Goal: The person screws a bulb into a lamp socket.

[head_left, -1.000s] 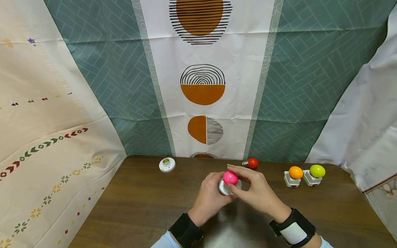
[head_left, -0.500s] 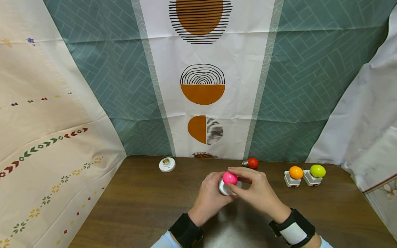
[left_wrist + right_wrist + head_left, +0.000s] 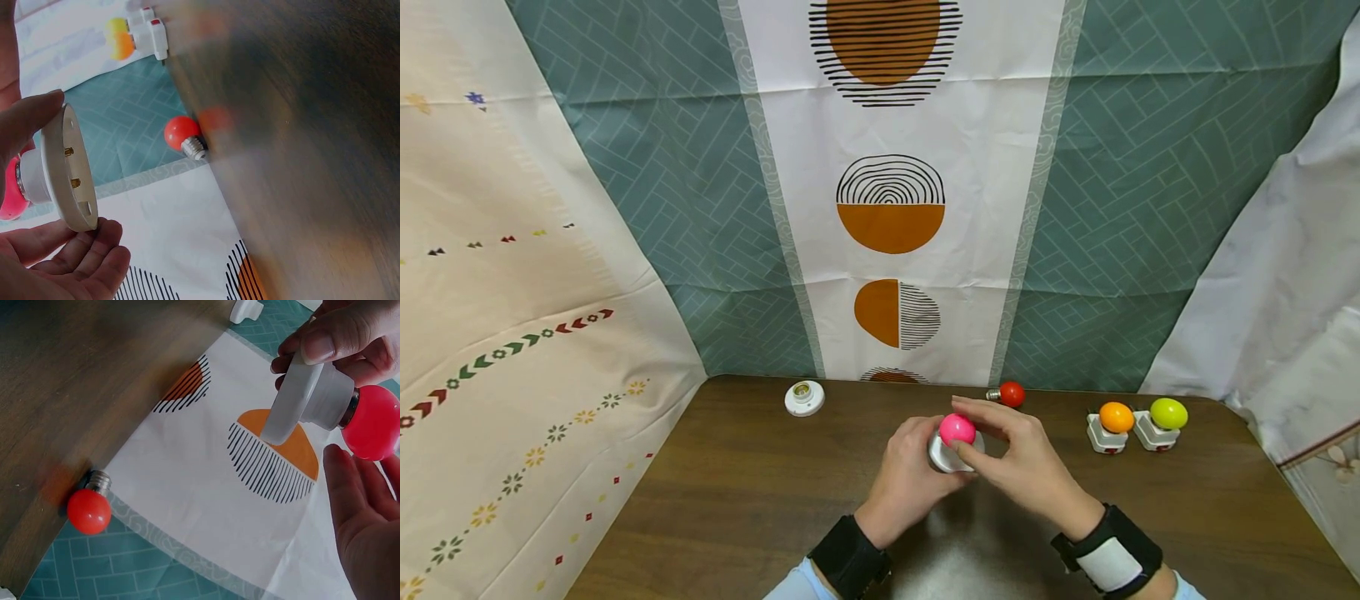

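Observation:
My left hand (image 3: pixel 910 462) grips a white round lamp holder (image 3: pixel 938 457) by its rim, raised off the table. A pink light bulb (image 3: pixel 957 428) sits in the socket of that holder. Around the bulb are the thumb and fingers of my right hand (image 3: pixel 1026 462), the thumb at its near side. In the left wrist view the holder's flat underside (image 3: pixel 80 169), with brass screws, faces the table. A strip of dark metal cap shows between the pink bulb (image 3: pixel 373 423) and the holder (image 3: pixel 292 400) in the right wrist view.
A red bulb (image 3: pixel 1012 394) lies at the table's back edge, beyond my right hand. Another round white holder (image 3: pixel 805 400) stands bulbless at back left. At the right, an orange bulb (image 3: pixel 1116 417) and a yellow-green bulb (image 3: pixel 1168 413) sit in square white bases. Patterned cloth (image 3: pixel 887 125) hangs behind.
My right hand's fingers dipped slightly around the pink bulb half a second ago and are raised again now. The left hand and the holder have stayed in place.

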A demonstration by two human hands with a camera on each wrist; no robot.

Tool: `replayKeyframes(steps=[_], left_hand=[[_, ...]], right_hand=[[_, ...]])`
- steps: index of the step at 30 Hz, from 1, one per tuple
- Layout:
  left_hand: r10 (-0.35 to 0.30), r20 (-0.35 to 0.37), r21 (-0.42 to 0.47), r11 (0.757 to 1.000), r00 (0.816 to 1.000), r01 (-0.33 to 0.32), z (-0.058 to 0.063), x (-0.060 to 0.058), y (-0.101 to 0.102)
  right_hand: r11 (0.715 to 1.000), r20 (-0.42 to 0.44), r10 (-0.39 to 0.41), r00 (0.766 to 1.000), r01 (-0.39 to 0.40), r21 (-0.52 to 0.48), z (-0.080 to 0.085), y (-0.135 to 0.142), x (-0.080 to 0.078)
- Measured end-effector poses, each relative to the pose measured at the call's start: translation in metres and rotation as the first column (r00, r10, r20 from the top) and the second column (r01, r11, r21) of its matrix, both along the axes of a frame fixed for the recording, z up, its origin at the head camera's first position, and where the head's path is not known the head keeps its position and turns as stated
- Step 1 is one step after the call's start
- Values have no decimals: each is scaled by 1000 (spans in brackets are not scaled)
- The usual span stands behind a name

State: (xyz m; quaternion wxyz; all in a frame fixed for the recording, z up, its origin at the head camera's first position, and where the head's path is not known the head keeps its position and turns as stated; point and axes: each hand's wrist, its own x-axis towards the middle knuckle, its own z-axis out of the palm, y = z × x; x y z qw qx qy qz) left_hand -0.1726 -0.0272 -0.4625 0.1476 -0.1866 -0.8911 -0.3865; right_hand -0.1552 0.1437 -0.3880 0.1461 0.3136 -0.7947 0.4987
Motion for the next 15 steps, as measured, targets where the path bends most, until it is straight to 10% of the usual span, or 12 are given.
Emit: replayKeyframes(steps=[15], left_hand=[[-8,14,7,1000,1000,8,2,2,0]], right_hand=[[999,10,26,1000,-26,25,-1,0,1]])
